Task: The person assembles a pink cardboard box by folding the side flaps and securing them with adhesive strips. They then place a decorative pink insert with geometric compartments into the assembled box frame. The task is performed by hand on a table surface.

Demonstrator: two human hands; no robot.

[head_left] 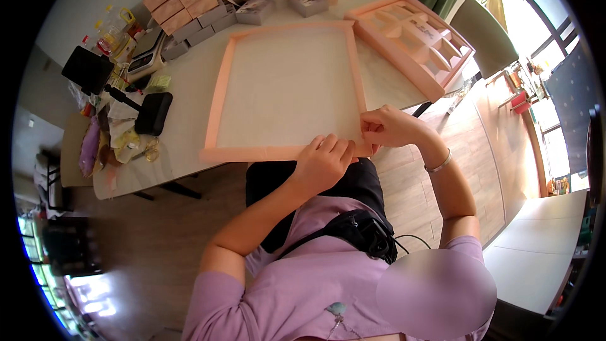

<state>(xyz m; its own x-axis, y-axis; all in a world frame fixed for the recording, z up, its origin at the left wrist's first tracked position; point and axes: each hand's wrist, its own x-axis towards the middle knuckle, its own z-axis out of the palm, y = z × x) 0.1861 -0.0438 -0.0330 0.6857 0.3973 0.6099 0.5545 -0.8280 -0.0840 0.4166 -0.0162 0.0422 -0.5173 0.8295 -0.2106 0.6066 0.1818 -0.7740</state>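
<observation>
A large pink cardboard frame [222,88] lies on the table in front of me, and its near edge reaches the table's front edge. Its pale middle may be a clear film or the tabletop itself; I cannot tell which. My left hand [325,161] is closed over the near edge, close to the right corner, with curled fingers. At that near right corner my right hand [394,127] pinches the frame's side, thumb and fingers together. The fingertips of both hands partly cover the corner.
Beyond the frame's right side sits a pink compartment box [410,38]. Stacked pink and grey small boxes [202,0] fill the back left. A black stand [153,113], a scale [146,57], bottles [112,31] and scissors [151,149] crowd the left. A chair [483,36] stands far right.
</observation>
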